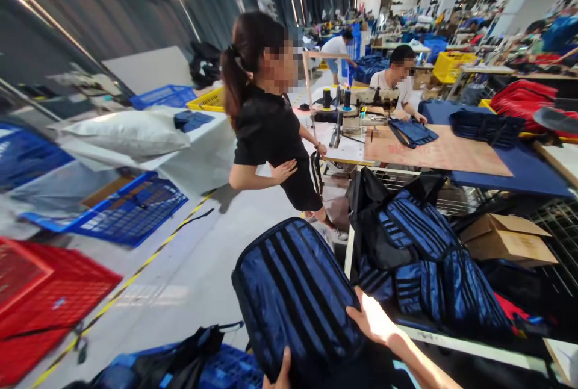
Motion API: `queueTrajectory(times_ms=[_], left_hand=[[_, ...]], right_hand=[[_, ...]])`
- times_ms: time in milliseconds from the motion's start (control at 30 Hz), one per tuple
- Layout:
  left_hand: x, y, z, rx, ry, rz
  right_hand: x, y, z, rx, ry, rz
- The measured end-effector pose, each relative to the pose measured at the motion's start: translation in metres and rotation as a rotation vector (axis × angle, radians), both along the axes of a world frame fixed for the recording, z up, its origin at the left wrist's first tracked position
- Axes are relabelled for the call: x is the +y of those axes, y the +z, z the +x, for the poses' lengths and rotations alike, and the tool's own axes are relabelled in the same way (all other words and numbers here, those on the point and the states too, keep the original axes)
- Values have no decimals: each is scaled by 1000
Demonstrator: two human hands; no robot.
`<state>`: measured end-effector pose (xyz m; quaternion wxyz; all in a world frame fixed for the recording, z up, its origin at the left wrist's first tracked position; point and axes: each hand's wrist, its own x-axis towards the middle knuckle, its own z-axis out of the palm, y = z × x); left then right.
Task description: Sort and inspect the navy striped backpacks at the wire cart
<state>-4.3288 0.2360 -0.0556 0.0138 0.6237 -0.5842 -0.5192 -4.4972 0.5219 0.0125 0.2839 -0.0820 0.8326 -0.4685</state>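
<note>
A blue bag panel (282, 283) with black webbing strips and a black edge is held up, tilted, in front of me. At its lower edge is my left hand (280, 371), thumb on the front face and the other fingers hidden. My right hand (372, 315) grips the panel's right edge, thumb on the front and fingers behind. To the right, a pile of similar blue and black striped bag pieces (427, 250) lies in a white-framed wire cart. Below the panel on the left, more dark bag pieces (180, 357) rest over a blue crate (230, 368).
A person in black (271, 130) stands just ahead. Behind, a seated co-worker handles a blue piece (413, 132) at a sewing table (469, 154). A red crate (54, 311) and a blue basket (121, 214) stand left of the yellow-black floor tape (149, 262). A cardboard box (508, 241) sits at right.
</note>
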Motion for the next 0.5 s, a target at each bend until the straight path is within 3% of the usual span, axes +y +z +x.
queueTrajectory(times_ms=[133, 267, 400, 500], left_hand=[[20, 5, 10, -17, 140, 19], [24, 16, -9, 62, 249, 67], [4, 32, -38, 162, 278, 74], [-29, 34, -58, 264, 296, 145]], right_hand=[[-17, -23, 8, 9, 16, 56], [-37, -27, -5, 33, 7, 71], [-60, -29, -18, 28, 24, 44], [-85, -44, -27, -55, -59, -58]])
